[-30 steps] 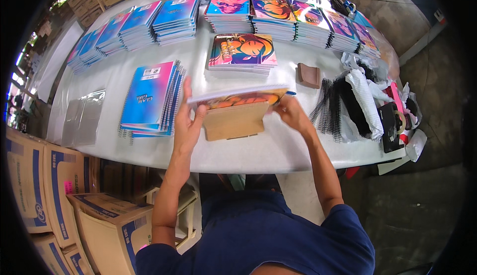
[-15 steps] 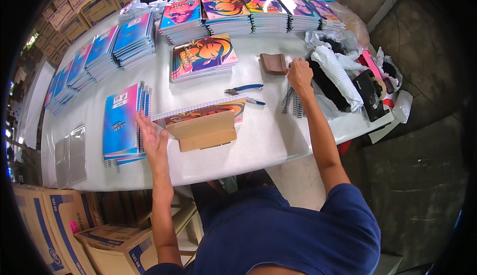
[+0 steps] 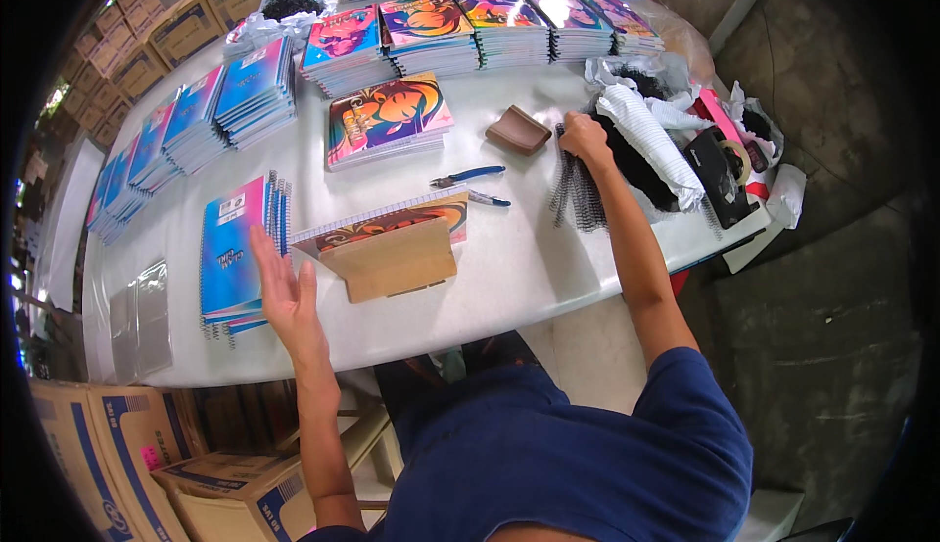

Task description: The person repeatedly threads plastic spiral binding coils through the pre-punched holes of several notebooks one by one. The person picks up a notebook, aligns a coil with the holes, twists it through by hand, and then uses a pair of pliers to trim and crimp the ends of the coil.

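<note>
My left hand (image 3: 286,292) is open, fingers stretched, between a stack of blue and pink spiral notebooks (image 3: 235,248) and a cardboard stand (image 3: 399,260). On the stand leans an unbound block of squared pages with a colourful cover (image 3: 446,214), its punched edge up. My right hand (image 3: 586,139) has its fingers closed at the upper end of a bunch of black spiral binding coils (image 3: 578,194), pinching a coil; the fingertips are partly hidden. Left of that hand lies a brown curved piece (image 3: 519,131). Blue-handled pliers (image 3: 470,176) and a second blue-handled tool (image 3: 488,198) lie behind the stand.
A pile of illustrated covers and pages (image 3: 389,121) sits mid-table. Stacked notebooks (image 3: 338,43) line the back, and blue ones (image 3: 255,87) the left. Wrapped coils (image 3: 646,145) and a black box (image 3: 720,178) crowd the right edge. Clear plastic sheets (image 3: 140,312) lie front left.
My right hand has closed in on the coils' upper end, and the brown piece beside it has turned and shifted. My left hand has drawn slightly away from the stand. The view has shifted a little.
</note>
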Demonstrator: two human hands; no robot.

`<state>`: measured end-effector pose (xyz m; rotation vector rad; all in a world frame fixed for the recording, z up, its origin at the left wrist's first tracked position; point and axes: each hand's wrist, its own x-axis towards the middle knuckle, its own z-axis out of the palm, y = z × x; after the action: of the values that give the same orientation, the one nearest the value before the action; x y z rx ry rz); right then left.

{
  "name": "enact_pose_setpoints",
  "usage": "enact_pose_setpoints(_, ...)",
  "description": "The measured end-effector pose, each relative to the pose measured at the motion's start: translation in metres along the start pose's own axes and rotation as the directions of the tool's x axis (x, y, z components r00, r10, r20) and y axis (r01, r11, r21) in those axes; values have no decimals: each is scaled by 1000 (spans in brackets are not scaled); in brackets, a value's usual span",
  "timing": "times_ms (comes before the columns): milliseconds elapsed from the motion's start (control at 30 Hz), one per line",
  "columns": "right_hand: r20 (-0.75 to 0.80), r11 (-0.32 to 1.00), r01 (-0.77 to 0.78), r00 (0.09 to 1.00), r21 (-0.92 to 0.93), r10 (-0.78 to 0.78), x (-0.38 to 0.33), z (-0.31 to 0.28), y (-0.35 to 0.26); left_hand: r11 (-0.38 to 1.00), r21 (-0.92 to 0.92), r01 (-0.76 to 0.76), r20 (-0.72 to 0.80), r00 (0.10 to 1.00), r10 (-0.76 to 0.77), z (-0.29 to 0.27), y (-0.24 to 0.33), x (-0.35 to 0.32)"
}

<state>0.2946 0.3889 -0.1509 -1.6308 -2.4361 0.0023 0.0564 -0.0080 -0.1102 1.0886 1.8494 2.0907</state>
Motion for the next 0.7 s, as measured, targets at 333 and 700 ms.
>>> enact_pose_setpoints(333,-31,997,71,997,-11,-72,-7,12,-1,982,26,-185,57,981,183,31,26,13)
enact_pose_setpoints(700,271,729,-202,962,654,23,-10,-32,18,629,630,-455,237,885,402,47,42,19)
